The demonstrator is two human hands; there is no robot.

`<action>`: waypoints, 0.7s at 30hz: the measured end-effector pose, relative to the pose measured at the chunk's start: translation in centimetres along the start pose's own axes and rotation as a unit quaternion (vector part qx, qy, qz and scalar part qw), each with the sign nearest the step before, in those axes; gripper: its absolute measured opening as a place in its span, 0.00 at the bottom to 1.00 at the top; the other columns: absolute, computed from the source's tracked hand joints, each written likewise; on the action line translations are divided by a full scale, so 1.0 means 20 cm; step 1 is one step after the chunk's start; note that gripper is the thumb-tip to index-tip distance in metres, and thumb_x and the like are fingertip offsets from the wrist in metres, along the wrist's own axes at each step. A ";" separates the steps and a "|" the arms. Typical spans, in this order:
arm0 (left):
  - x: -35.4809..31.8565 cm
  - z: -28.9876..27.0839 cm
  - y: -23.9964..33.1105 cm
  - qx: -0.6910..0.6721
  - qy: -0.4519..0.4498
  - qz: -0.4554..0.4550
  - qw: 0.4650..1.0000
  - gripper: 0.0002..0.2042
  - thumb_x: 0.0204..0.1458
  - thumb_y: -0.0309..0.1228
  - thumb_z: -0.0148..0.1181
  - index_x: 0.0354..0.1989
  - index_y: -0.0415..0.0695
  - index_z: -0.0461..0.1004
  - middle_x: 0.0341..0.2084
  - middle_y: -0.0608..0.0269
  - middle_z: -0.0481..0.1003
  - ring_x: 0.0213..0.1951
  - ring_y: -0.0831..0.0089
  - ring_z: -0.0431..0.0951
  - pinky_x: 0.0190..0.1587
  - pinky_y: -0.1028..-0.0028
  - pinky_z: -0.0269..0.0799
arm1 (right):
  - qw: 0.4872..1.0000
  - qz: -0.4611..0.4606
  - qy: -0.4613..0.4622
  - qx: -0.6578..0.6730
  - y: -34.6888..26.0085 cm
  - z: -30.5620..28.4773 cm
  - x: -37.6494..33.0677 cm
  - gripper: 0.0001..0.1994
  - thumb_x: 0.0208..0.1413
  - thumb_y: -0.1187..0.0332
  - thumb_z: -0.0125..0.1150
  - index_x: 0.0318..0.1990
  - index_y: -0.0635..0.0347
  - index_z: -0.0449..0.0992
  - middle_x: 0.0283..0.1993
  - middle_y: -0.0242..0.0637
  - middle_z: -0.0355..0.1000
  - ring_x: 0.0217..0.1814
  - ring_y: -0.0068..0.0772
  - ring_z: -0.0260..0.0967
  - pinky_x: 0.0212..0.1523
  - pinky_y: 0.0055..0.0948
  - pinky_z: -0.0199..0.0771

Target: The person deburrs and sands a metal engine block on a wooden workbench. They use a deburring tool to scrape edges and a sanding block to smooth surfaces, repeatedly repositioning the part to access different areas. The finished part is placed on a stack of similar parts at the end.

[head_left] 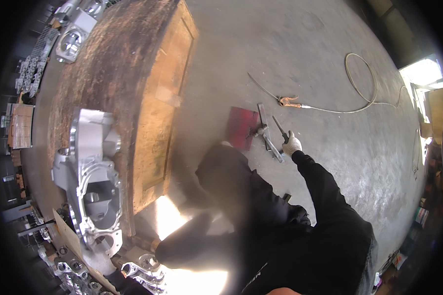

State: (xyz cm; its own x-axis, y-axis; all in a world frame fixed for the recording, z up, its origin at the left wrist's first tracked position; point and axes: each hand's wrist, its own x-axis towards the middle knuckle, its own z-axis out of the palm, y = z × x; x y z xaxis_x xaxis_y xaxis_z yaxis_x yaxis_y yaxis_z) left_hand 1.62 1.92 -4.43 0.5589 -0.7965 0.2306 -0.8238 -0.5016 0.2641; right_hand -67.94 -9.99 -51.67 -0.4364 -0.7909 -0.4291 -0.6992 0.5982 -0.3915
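Observation:
My right hand (292,144), in a white glove, reaches out low over the floor. Its fingers are closed around a dark, slim, tapered file (280,129). Close by lie several metal hand tools (265,132) beside a flat red piece (241,128). At the lower left, what looks like my left hand (99,259) in a greyish glove is by the lower end of a large silver metal casting (99,191); its fingers are hidden. The casting, with wide round openings, stands on a worn wooden bench (116,64).
An orange air blow gun (289,102) lies on the concrete floor, its hose (347,112) looping to the right. More castings (145,270) are at the lower left and others (74,42) at the far left. The bench's wooden side (165,103) runs left of me.

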 end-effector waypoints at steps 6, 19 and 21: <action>0.01 0.02 0.01 -0.094 -0.002 0.020 0.995 0.32 0.69 0.56 0.55 0.57 0.31 0.77 0.40 0.52 0.82 0.40 0.66 0.81 0.44 0.62 0.75 | 0.997 -0.033 0.061 0.018 0.33 0.22 0.04 0.45 0.45 0.71 0.71 0.75 0.53 0.61 0.44 0.57 0.81 0.45 0.63 0.80 0.46 0.56 0.80; 0.05 0.09 0.23 -0.080 0.004 -0.024 0.996 0.33 0.67 0.58 0.58 0.57 0.34 0.79 0.39 0.50 0.84 0.39 0.63 0.83 0.43 0.60 0.77 | 0.977 -0.064 0.011 -0.202 0.48 0.33 -0.11 0.23 0.48 0.72 0.64 0.55 0.48 0.74 0.58 0.41 0.72 0.67 0.48 0.68 0.66 0.47 0.66; 0.05 0.08 0.21 -0.085 0.001 -0.023 0.996 0.33 0.66 0.58 0.59 0.57 0.34 0.79 0.39 0.50 0.84 0.39 0.62 0.83 0.43 0.59 0.77 | 0.972 -0.074 0.000 -0.222 0.47 0.35 -0.10 0.23 0.51 0.69 0.65 0.57 0.47 0.75 0.60 0.38 0.72 0.69 0.46 0.67 0.68 0.48 0.66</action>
State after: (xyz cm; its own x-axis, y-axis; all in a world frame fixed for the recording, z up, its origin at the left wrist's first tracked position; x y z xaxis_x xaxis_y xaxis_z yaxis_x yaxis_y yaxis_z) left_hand -1.35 -1.49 -4.63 0.5958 -0.7736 0.2157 -0.7697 -0.4733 0.4285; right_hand -69.58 -1.81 -60.20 -0.3118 -0.8646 -0.3939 -0.9299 0.3627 -0.0601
